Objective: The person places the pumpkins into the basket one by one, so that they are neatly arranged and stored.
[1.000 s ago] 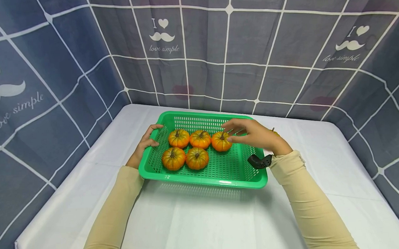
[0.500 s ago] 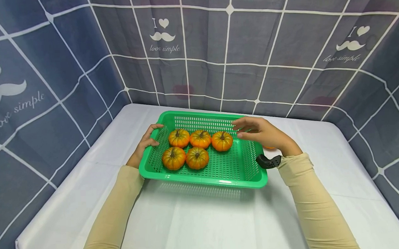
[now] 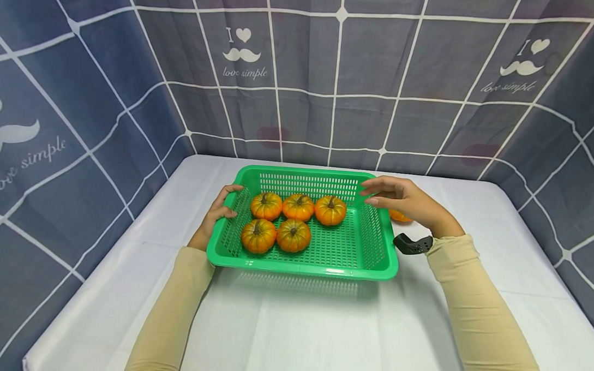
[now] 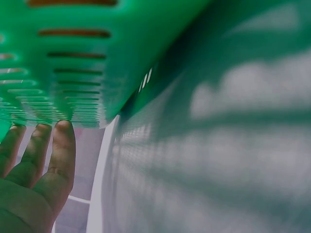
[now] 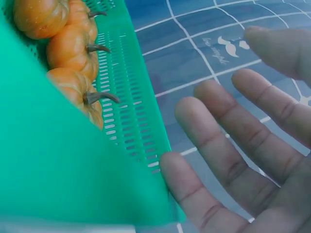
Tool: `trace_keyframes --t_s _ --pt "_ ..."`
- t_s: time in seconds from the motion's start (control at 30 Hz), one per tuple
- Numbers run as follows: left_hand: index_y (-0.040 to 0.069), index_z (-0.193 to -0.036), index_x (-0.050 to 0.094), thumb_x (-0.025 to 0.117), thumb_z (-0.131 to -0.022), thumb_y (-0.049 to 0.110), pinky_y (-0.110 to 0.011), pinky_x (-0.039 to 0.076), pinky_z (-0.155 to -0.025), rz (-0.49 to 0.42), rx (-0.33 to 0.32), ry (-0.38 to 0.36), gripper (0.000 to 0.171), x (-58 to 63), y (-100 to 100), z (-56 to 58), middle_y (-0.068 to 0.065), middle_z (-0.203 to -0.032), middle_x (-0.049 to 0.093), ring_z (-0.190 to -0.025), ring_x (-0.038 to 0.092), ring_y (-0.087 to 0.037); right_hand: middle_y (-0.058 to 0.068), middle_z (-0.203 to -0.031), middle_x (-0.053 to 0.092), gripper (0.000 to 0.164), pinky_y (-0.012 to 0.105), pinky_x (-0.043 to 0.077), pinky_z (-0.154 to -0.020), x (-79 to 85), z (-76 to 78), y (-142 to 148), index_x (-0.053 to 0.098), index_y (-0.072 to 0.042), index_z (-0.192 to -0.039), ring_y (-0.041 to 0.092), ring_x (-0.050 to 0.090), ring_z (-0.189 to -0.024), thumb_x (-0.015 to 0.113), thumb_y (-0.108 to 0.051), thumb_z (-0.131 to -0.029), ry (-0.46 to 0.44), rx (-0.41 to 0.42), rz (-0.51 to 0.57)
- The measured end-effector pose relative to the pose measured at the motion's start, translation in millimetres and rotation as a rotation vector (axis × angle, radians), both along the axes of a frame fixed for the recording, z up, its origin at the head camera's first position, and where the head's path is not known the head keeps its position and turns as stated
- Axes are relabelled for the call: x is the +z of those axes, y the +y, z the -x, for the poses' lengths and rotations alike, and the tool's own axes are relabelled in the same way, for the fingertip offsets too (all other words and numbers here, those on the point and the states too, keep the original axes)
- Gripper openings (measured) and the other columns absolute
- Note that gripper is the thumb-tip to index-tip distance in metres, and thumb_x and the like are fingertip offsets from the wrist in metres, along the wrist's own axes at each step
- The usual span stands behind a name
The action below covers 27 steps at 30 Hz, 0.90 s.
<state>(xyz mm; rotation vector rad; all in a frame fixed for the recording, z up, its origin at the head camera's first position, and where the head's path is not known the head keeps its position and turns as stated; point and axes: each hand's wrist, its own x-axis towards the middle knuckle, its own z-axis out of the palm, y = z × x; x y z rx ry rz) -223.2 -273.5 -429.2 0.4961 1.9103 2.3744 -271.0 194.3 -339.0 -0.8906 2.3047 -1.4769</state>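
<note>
A green plastic basket (image 3: 307,270) sits on the white table, holding several small orange pumpkins (image 3: 294,236), real or artificial I cannot tell. My left hand (image 3: 213,217) grips the basket's left end, with thumb and a finger over the rim. Three of its fingers (image 4: 62,145) show outside the slotted wall in the left wrist view. My right hand (image 3: 405,201) holds nothing; its fingers are spread loosely by the basket's right rim. In the right wrist view those fingers (image 5: 201,126) are beside the basket wall. Another pumpkin (image 3: 400,217) lies outside the basket, partly hidden beneath my right hand.
A white cloth covers the table (image 3: 302,327). Dark checked fabric (image 3: 312,70) with white lines hangs behind and on both sides. A black strap-like device (image 3: 413,244) is at my right wrist.
My right hand has moved right, from over the rightmost pumpkin in the basket to the basket's right rim. The left hand and the basket stay in place.
</note>
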Motion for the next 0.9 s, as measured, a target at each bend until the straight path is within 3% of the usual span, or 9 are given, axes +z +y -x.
trace_keyframes --t_s 0.13,0.27,0.4,0.5,0.63,0.83,0.9 --pt "0.021 -0.14 0.053 0.036 -0.085 -0.006 -0.037 0.049 -0.109 -0.001 -0.002 0.01 0.063 0.2 -0.1 -0.8 -0.019 -0.164 0.032 -0.143 0.043 -0.034 0.0 -0.131 0.074 0.039 0.026 0.056 -0.099 -4.5 0.1 8.4 0.063 -0.001 -0.144 0.02 0.071 -0.12 0.068 -0.012 -0.107 -0.029 -0.022 0.039" --pt "0.02 -0.14 0.053 0.036 -0.085 -0.007 -0.036 0.049 -0.109 -0.006 -0.004 0.021 0.063 -0.2 -0.6 -0.9 -0.015 -0.161 0.037 -0.142 0.045 -0.031 0.006 -0.132 0.074 0.036 0.028 0.058 -0.099 -9.3 -0.8 14.7 0.064 -0.002 -0.143 0.023 0.074 -0.116 0.067 -0.01 -0.107 -0.056 -0.063 0.089" --pt "0.02 -0.139 0.053 0.036 -0.084 -0.008 -0.034 0.048 -0.11 -0.008 -0.001 0.024 0.063 -1.3 -0.7 0.6 -0.012 -0.159 0.041 -0.144 0.043 -0.03 0.008 -0.128 0.075 0.034 0.028 0.059 -0.097 -16.0 -3.5 18.0 0.064 0.0 -0.14 0.017 0.075 -0.109 0.067 -0.008 -0.107 -0.074 -0.121 0.161" --pt "0.02 -0.138 0.053 0.035 -0.084 -0.008 -0.033 0.047 -0.111 -0.006 0.003 0.019 0.064 -2.4 -0.4 1.8 -0.012 -0.16 0.04 -0.145 0.041 -0.03 0.006 -0.122 0.076 0.03 0.025 0.059 -0.095 -23.1 -5.4 19.9 0.067 0.001 -0.137 0.015 0.075 -0.105 0.066 -0.005 -0.107 -0.061 -0.158 0.244" --pt "0.021 -0.137 0.053 0.035 -0.084 -0.008 -0.034 0.047 -0.111 -0.009 0.008 0.017 0.064 -2.8 0.5 2.3 -0.012 -0.159 0.041 -0.144 0.043 -0.03 0.002 -0.115 0.077 0.023 0.022 0.059 -0.092 -33.2 -7.2 22.9 0.074 -0.009 -0.125 0.013 0.076 -0.1 0.064 0.0 -0.106 -0.048 -0.22 0.39" --pt "0.02 -0.138 0.053 0.035 -0.084 -0.007 -0.035 0.049 -0.109 0.002 0.011 0.016 0.062 -1.4 0.0 0.3 -0.016 -0.161 0.037 -0.142 0.044 -0.03 0.002 -0.111 0.076 0.018 0.022 0.06 -0.088 -46.7 -8.7 25.5 0.071 0.004 -0.121 0.014 0.073 -0.101 0.063 0.005 -0.105 -0.034 -0.36 0.62" --pt "0.02 -0.139 0.052 0.036 -0.084 -0.006 -0.035 0.049 -0.109 0.004 0.011 0.01 0.062 -0.9 0.1 -0.2 -0.019 -0.164 0.032 -0.143 0.043 -0.032 0.003 -0.111 0.075 0.018 0.021 0.06 -0.087 -52.0 -8.1 26.1 0.072 0.003 -0.12 0.014 0.073 -0.101 0.063 0.006 -0.105 -0.008 -0.433 0.668"
